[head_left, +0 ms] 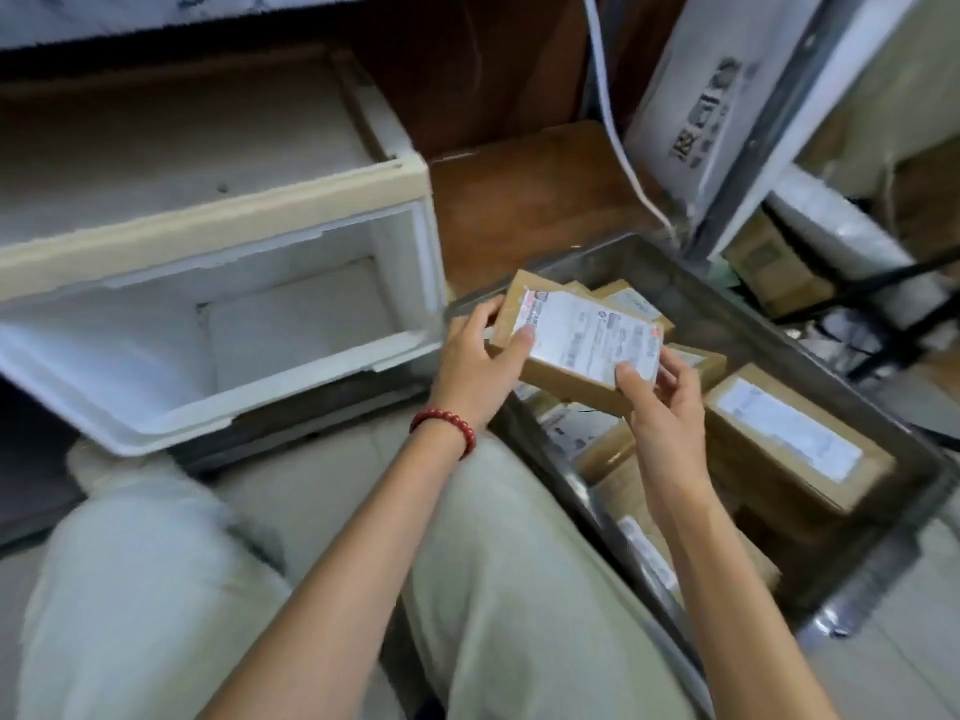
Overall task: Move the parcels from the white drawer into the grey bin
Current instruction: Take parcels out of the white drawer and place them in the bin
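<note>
Parcel (582, 350), brown with a white label, gripped at its left end by the left hand (478, 366) and pinched at its near right corner by the right hand (660, 407), held over the grey bin (769, 330) containing other parcels (795, 439); white drawer (130, 366) stands open at left

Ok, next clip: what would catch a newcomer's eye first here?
The left hand and right hand grip a flat brown cardboard parcel with a white label at centre, over the grey plastic bin at right, which holds more parcels. At left, the open white drawer shows no parcels inside.
</note>
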